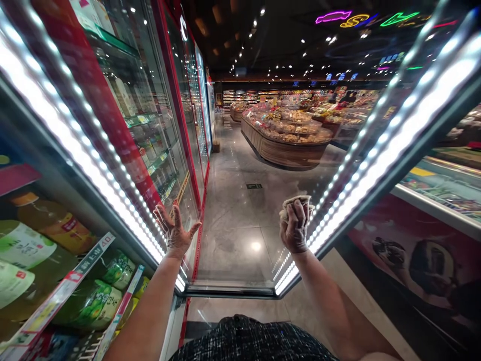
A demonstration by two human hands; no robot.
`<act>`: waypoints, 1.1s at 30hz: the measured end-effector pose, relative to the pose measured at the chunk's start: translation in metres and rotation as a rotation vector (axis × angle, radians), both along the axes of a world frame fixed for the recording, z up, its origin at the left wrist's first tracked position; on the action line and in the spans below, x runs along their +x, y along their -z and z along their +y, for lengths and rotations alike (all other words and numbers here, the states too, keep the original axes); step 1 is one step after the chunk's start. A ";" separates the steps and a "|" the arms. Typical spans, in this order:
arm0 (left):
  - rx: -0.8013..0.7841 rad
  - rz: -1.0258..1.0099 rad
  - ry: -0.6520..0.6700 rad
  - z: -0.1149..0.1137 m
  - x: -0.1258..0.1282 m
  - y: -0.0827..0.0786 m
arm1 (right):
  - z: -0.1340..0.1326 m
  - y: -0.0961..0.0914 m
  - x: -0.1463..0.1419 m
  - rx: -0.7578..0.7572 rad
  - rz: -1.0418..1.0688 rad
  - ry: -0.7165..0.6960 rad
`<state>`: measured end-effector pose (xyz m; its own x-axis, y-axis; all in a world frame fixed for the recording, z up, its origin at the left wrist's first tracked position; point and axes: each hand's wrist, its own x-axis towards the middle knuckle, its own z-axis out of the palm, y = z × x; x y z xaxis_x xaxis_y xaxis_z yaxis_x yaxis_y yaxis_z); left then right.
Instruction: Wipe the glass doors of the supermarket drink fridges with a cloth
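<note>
A glass door (233,250) with bright LED strips along both sides stands in front of me, and the store shows through it. Spread flat on or close to the glass near its left strip is my left hand (177,231), fingers apart and holding nothing. My right hand (295,228) grips a crumpled, light beige cloth (296,200) close to the right strip. The cloth appears pressed to the glass; the exact contact is hard to make out. The door's dark lower frame (233,292) runs below both hands.
Shelves with large drink bottles (26,245) and price strips (67,288) are at my left. Red-framed coolers (195,125) line the aisle beyond. A rounded wooden display stand (285,143) heaped with goods is ahead. A chest freezer (443,185) stands at right.
</note>
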<state>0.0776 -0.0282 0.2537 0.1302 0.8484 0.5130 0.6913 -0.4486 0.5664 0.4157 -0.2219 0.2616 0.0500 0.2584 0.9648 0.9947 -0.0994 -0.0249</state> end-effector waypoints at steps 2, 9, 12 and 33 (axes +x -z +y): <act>0.002 0.000 -0.001 0.000 -0.001 0.001 | 0.000 0.001 0.000 -0.017 -0.001 0.013; 0.048 -0.045 0.054 0.001 -0.002 0.005 | 0.017 -0.054 0.004 0.092 -0.032 -0.004; 0.119 -0.074 0.093 0.003 -0.004 0.009 | 0.019 -0.042 -0.008 0.087 -0.025 -0.012; 0.268 0.016 0.121 0.000 -0.020 0.012 | 0.022 -0.006 -0.056 -0.105 -0.132 -0.067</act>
<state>0.0576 -0.0284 0.2418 0.2322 0.6605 0.7140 0.6314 -0.6607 0.4059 0.3598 -0.2000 0.2673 -0.0957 0.3568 0.9293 0.9932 -0.0278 0.1130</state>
